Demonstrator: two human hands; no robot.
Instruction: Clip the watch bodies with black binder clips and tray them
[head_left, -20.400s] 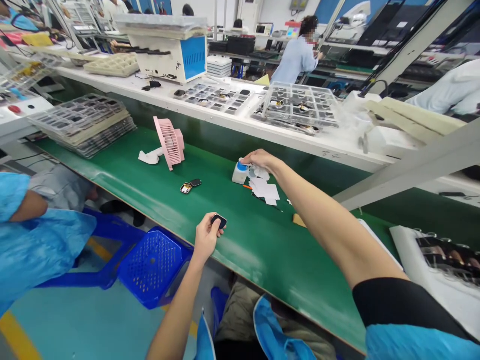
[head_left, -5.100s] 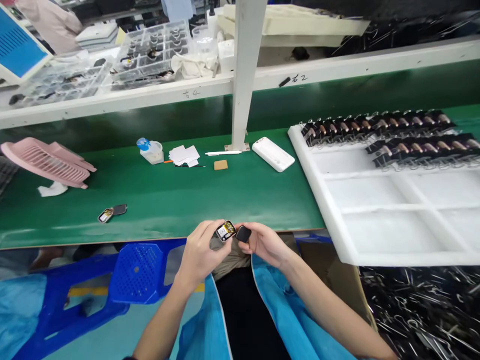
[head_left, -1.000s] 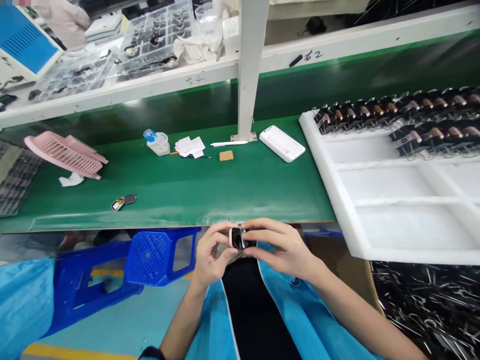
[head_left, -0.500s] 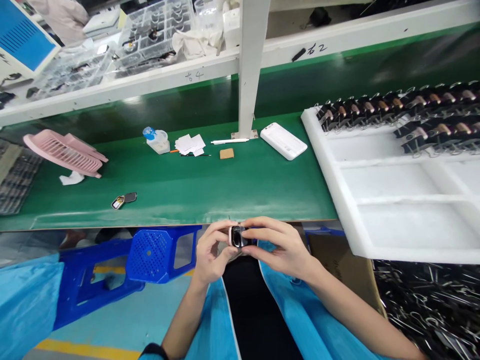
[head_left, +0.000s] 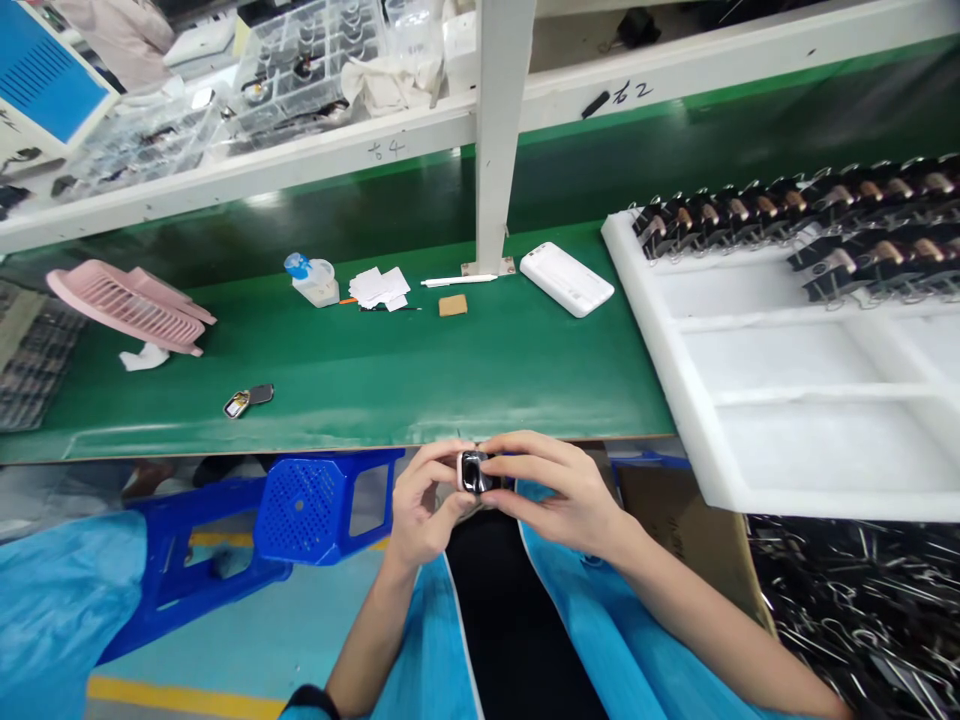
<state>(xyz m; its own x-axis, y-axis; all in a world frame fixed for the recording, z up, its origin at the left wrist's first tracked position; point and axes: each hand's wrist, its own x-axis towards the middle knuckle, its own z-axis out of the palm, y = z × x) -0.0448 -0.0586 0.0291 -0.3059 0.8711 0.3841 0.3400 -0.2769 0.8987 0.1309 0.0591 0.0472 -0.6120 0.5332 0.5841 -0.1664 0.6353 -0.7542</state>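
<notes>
At the front edge of the bench, a small smartwatch with a glossy black face and a pale pinkish case is held up between both hands. My left hand grips it by the left side, thumb below and fingers above. From the right, my right hand closes on it, with fingertips over the face and the thumb underneath. Something dark shows beneath the right fingers, too covered to make out. On the bench to the left lies an opened watch with its dark screen folded out beside it.
A white foam tray on the right carries rows of watches in black binder clips. Below it is a heap of binder clips. Along the back sit a white power bank, a pen, paper slips and a pink basket.
Both hands keep their hold on the smartwatch, with only a very slight shift of the right fingers. At lower left, the blue cloth of another person has moved a little to the right.
</notes>
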